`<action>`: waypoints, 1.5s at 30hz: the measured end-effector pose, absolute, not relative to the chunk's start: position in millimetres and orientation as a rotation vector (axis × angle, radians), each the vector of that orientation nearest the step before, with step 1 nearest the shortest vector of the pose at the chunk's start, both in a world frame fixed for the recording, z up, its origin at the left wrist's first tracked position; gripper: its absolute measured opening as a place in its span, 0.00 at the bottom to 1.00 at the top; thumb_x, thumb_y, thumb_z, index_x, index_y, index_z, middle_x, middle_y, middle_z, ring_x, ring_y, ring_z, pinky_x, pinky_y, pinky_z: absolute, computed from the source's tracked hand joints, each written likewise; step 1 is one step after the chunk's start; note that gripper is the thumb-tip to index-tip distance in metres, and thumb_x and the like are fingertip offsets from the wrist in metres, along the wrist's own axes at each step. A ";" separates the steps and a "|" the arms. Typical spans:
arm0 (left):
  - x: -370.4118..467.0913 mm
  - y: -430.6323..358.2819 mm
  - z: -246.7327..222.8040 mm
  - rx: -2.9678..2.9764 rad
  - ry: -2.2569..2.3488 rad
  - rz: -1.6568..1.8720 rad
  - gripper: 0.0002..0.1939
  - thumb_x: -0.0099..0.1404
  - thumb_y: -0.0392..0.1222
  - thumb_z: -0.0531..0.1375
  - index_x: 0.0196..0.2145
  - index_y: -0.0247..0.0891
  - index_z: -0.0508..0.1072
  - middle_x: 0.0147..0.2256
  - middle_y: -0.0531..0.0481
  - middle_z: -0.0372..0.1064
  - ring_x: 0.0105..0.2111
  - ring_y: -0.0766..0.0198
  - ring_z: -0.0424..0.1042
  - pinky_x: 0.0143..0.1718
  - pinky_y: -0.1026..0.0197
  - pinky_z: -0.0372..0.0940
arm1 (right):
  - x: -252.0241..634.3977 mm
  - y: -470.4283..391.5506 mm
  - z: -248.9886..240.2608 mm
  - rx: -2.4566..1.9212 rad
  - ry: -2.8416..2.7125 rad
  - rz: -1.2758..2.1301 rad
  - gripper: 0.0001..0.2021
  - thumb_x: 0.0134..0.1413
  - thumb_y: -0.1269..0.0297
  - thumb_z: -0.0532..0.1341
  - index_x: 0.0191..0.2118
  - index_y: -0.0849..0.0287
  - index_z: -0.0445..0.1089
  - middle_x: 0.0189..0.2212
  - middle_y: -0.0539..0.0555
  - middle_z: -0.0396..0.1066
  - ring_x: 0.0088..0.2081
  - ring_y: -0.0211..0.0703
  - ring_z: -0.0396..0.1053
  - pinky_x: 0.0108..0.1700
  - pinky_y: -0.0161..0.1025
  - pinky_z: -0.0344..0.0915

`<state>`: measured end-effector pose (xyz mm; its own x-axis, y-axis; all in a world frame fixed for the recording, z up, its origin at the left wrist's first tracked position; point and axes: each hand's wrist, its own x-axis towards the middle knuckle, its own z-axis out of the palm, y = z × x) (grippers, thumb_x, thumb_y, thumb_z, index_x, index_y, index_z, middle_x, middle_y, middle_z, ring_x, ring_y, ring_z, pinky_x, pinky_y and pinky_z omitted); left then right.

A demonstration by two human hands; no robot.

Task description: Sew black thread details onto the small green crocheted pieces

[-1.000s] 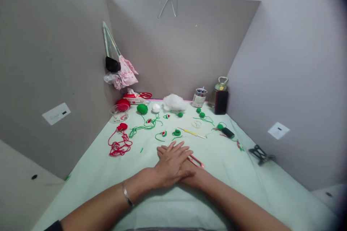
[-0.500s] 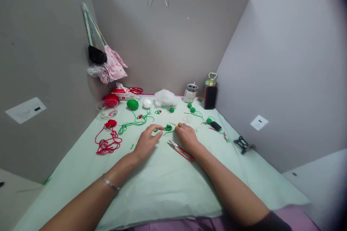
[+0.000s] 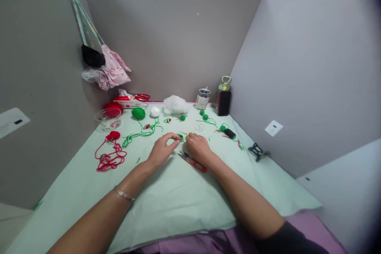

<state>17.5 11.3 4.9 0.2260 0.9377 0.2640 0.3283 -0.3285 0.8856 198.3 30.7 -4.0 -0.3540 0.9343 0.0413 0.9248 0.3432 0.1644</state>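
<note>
My left hand (image 3: 162,150) has its thumb and index finger closed on the edge of a small green crochet piece (image 3: 180,137), partly hidden by the fingertips. Close beside it, my right hand (image 3: 198,145) is closed round a crochet hook; a bit of its yellow handle (image 3: 187,134) shows at the fingers, and the thin metal shaft points left over the green piece. Red-handled thread snips (image 3: 195,163) lie just below my right hand.
Red yarn (image 3: 111,154) lies loose at the left, with a green yarn ball (image 3: 138,113) and white stuffing (image 3: 175,105) behind. Small green balls (image 3: 205,116), a tin of tools (image 3: 203,99) and a phone (image 3: 224,103) stand at the back right. Grey panels enclose the table.
My left hand has moved in and closed its fingertips on the green crochet piece. My right hand stays on the hook. The whole view has shifted, so things appear further left.
</note>
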 end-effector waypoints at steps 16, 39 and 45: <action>8.4 3.6 -11.1 1.678 1.170 1.106 0.12 0.63 0.49 0.59 0.35 0.39 0.76 0.39 0.47 0.77 0.43 0.54 0.74 0.51 0.54 0.66 | 202.5 28.5 -2.5 1.856 2.656 -0.088 0.11 0.61 0.72 0.54 0.41 0.63 0.74 0.40 0.60 0.76 0.39 0.46 0.71 0.38 0.37 0.59; -1.8 13.2 -41.4 2.210 1.208 0.848 0.21 0.72 0.51 0.53 0.56 0.39 0.71 0.60 0.41 0.68 0.67 0.48 0.56 0.68 0.42 0.47 | 231.6 27.8 22.7 2.087 2.555 -0.015 0.14 0.68 0.61 0.52 0.43 0.55 0.75 0.44 0.55 0.77 0.44 0.45 0.72 0.37 0.36 0.55; -3.5 7.0 -21.1 1.981 1.181 1.049 0.17 0.69 0.49 0.55 0.49 0.41 0.75 0.55 0.42 0.70 0.57 0.50 0.66 0.55 0.49 0.64 | 296.7 46.7 52.5 2.278 2.250 0.132 0.12 0.65 0.66 0.54 0.44 0.60 0.75 0.46 0.64 0.77 0.46 0.53 0.73 0.41 0.40 0.57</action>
